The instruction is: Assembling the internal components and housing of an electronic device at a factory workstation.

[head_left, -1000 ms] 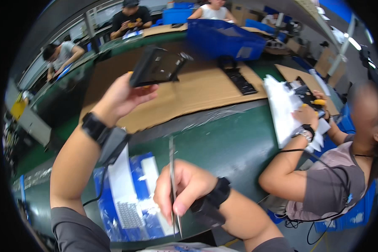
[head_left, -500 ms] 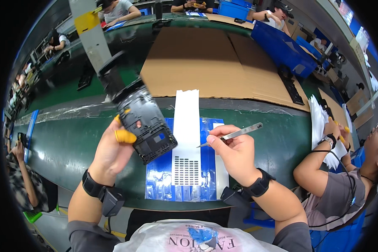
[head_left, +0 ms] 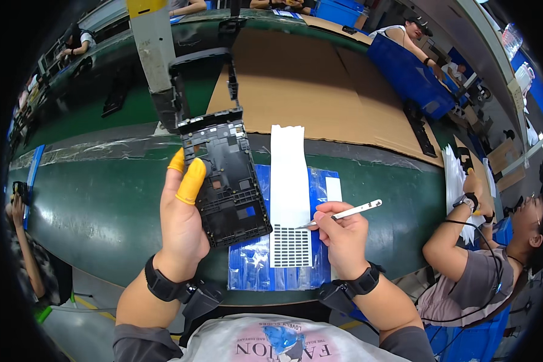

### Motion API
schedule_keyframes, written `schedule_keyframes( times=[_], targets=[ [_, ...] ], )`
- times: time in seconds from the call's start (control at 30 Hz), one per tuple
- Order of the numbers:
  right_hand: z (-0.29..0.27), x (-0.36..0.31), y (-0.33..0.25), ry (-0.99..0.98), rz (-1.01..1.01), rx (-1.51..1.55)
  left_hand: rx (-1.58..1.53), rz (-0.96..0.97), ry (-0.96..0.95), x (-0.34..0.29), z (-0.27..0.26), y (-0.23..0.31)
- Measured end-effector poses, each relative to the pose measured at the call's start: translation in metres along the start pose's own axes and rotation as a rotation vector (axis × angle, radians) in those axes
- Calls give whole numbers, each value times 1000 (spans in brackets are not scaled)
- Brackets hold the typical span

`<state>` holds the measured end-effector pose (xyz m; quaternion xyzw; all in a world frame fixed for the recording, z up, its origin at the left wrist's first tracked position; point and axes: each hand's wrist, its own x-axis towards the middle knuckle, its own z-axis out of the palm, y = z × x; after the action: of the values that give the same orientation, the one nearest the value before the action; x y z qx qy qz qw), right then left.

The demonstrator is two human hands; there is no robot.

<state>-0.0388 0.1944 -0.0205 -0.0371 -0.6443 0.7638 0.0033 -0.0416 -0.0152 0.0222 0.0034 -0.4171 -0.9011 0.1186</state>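
Note:
My left hand (head_left: pixel 186 211), with yellow finger cots on thumb and a finger, grips a black plastic housing (head_left: pixel 226 181) by its left edge. The housing is tilted, its ribbed inside turned up, and an open frame extends from its far end. Between the fingers of my right hand (head_left: pixel 342 232) is a pair of metal tweezers (head_left: pixel 357 209). The tweezer tips are at the top rows of small dark stickers on a white label sheet (head_left: pixel 288 181). Whether a sticker is between the tips is too small to tell. Beneath the sheet lies a blue, tape-covered board (head_left: pixel 250 268).
A large cardboard sheet (head_left: pixel 283 78) covers the far bench. Beyond its right side stands a blue bin (head_left: pixel 404 72), with black parts (head_left: pixel 419 130) nearby. A co-worker (head_left: pixel 476 259) sits close on my right beside a stack of white sheets (head_left: pixel 455 187). A grey post (head_left: pixel 152 57) rises at far left.
The housing has turned more upright, its inside now facing up more. My right hand has moved down and slightly right, bringing the tweezers to the sticker rows. My view has shifted a little.

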Motion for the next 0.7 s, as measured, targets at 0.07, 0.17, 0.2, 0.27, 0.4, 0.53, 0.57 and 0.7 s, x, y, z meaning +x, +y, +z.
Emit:
schedule_keyframes(
  times=[0.07,0.17,0.2,0.27,0.4,0.53,0.57,0.7],
  targets=[
    [1,-1,0,17,6,-4,16,30,33,1,-6,-2],
    [7,-3,-4,17,35,-21,-27,14,56,-2,-4,-1],
    [8,-3,-4,12,36,-26,-83,-30,44,-3,-1,-1],
    [8,-4,-3,18,23,-45,-118,-36,21,-4,5,-4],
    [6,-1,-4,-18,13,-71,32,-35,-62,-7,6,-9],
    [1,2,-7,-50,73,-42,-1,-48,-83,-6,7,-8],
    [1,2,-8,-32,84,-29,-1,-45,-75,-6,7,-6],
    [-1,1,-15,-72,114,112,-150,-67,-61,-4,7,-5]
  ],
)
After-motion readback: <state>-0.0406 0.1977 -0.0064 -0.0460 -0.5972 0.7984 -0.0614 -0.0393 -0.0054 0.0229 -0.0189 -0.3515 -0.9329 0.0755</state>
